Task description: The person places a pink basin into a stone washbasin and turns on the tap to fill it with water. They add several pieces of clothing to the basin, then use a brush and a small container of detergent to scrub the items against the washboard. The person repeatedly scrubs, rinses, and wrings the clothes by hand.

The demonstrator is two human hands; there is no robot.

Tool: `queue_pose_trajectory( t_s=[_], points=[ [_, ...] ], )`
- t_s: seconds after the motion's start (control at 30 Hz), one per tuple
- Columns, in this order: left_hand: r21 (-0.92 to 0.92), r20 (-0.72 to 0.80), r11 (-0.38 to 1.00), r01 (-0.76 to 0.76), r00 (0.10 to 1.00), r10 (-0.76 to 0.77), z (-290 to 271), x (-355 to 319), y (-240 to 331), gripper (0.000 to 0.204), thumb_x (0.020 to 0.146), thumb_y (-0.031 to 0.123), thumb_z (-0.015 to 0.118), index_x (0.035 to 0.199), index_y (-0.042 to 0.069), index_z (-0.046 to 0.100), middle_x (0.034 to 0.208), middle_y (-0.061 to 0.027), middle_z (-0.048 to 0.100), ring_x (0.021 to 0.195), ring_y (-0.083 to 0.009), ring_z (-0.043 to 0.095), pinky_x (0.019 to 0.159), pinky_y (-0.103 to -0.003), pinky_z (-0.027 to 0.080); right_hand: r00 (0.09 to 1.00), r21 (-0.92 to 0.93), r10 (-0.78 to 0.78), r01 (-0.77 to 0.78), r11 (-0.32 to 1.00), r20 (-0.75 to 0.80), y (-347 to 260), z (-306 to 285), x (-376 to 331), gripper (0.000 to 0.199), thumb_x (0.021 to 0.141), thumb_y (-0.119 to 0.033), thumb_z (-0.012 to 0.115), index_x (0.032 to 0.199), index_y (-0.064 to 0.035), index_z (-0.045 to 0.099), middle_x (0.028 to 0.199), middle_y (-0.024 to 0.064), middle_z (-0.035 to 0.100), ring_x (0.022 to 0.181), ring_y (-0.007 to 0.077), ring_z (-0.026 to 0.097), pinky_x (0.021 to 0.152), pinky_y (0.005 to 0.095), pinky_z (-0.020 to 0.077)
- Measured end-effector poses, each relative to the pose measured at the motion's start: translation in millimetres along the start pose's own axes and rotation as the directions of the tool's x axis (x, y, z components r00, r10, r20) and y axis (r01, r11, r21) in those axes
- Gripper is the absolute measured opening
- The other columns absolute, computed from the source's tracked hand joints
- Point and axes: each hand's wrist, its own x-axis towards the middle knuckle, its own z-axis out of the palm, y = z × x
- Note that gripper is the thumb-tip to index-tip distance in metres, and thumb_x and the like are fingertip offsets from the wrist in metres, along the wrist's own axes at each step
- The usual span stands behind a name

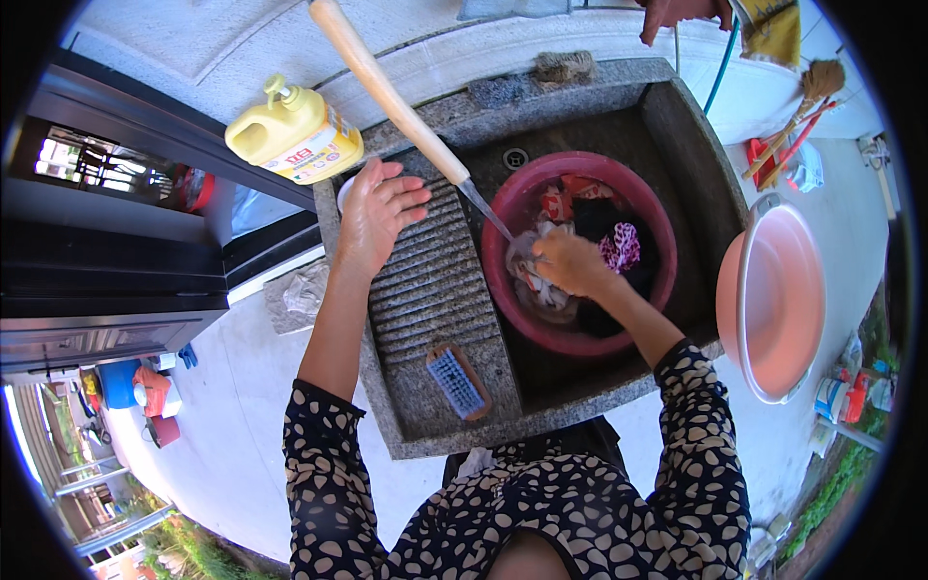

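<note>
My right hand (570,263) reaches into a dark pink basin (660,208) in the stone sink. Its fingers are closed on a wet, light-coloured cloth (543,295). Other clothes lie in the basin, among them black ones, red-and-white pieces and a pink-and-black patterned cloth (621,247). My left hand (372,215) is raised over the ribbed washboard (420,280), open and with nothing in it. A long wooden handle (396,97) with a metal shaft slants down to the basin; its lower end is hidden near my right fingers.
A yellow pump jug (295,135) stands by the sink's far left corner. A scrubbing brush (458,383) lies below the washboard ribs. Right of the stone sink (701,145) is a pale pink basin (773,300). A dark door frame (145,106) borders the left.
</note>
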Motion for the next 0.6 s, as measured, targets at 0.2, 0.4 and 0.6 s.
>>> queue_pose_trajectory(
  t_s=[0.2,0.4,0.6],
  points=[
    [-0.04,-0.301,0.974,0.221,0.927,-0.223,-11,-37,-72,0.029,0.091,0.034,0.058,0.102,0.007,0.055,0.094,-0.0107,0.063,0.085,-0.0248,0.062,0.075,-0.04,0.05,0.99,-0.17,0.138,-0.141,0.975,-0.034,14,108,-31,0.035,0.076,-0.017,0.066,0.11,-0.0193,0.061,0.116,0.0167,0.047,0.101,0.045,0.055,0.079,0.0517,0.0508],
    [0.449,-0.15,0.885,0.124,0.987,-0.062,8,-87,-161,0.033,0.083,0.023,0.067,0.107,0.005,0.054,0.095,-0.0087,0.061,0.085,-0.0227,0.06,0.078,-0.042,0.049,0.948,0.264,0.219,-0.156,0.952,-0.231,61,107,-39,0.02,0.076,-0.007,0.062,0.096,-0.008,0.064,0.085,0.0139,0.059,0.075,0.0291,0.061,0.066,0.0401,0.0489],
    [0.993,-0.109,0.08,0.083,0.905,0.411,2,-146,-173,0.063,0.069,0.026,0.078,0.123,0.012,0.047,0.124,-0.0165,0.042,0.119,-0.0359,0.038,0.098,-0.048,0.033,0.943,0.705,0.324,-0.182,0.686,-0.071,0,-9,-59,0.012,0.079,-0.004,0.054,0.088,-0.001,0.061,0.067,-0.001,0.054,0.059,0.0079,0.05,0.053,0.0268,0.0408]
  ],
)
